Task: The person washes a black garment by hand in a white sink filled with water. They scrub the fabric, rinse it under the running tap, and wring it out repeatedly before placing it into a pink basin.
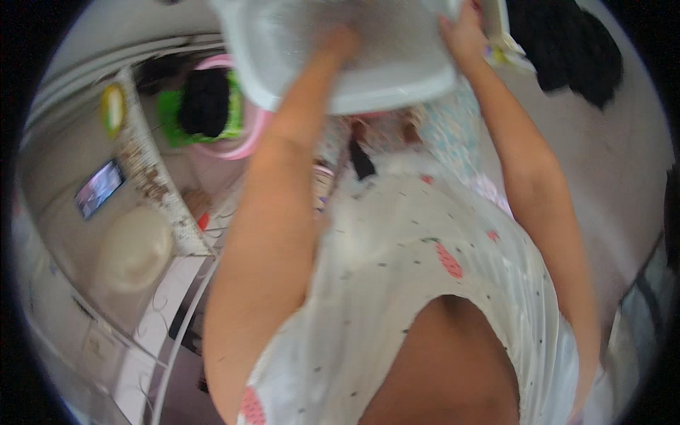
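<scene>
A white plastic basin [393, 95] is at the top of the view, in front of my chest, with its far side cut off by the picture's edge. My left hand [340, 42] reaches over the near rim into the basin. Blur hides its fingers, so I cannot tell whether it holds anything. On the basin's right edge is my right hand [466, 37], its thumb on the inner side and its fingers around the rim. The inside of the basin looks hazy and greyish.
To the left, a pink basin [260, 130] holds a green bag [170, 114] and black cloth [204, 103]. A phone [100, 188] with a lit screen lies near a pale rounded object [135, 249]. Black cloth [574, 50] is at upper right, beside a pale container edge [499, 26].
</scene>
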The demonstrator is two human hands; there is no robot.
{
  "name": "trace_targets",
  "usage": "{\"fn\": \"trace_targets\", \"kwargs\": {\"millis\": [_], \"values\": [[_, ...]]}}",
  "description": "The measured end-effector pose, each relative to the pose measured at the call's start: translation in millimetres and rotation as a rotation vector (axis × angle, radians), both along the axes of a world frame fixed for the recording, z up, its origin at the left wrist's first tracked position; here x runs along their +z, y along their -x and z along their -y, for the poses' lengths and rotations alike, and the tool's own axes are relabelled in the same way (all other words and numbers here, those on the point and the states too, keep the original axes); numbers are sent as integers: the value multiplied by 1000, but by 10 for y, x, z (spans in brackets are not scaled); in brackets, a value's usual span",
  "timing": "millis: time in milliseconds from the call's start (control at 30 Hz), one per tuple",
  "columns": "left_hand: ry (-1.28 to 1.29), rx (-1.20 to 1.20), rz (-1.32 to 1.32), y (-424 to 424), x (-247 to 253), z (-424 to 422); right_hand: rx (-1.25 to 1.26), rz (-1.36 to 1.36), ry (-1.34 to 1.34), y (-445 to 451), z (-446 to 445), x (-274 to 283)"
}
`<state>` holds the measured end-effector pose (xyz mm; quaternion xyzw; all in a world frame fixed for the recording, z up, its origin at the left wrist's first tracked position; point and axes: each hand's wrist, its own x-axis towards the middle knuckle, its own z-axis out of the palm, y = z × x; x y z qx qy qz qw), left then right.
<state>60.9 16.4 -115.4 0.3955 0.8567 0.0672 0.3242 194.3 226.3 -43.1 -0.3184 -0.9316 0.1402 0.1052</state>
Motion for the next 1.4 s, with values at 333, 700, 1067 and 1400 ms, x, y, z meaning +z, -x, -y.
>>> {"fn": "trace_targets", "kwargs": {"millis": [333, 700, 1067, 1400], "values": [[90, -128, -275, 195, -62, -180, -145, 22, 155, 134, -24, 137], [354, -251, -462, 232, 121, -248, -141, -84, 90, 285, -124, -450], [-33, 99, -243, -121, 91, 331, -5, -146, -12, 7, 26, -7], [-382, 349, -486, -564, 691, 735, 12, -140, -30, 3, -189, -92]]}}
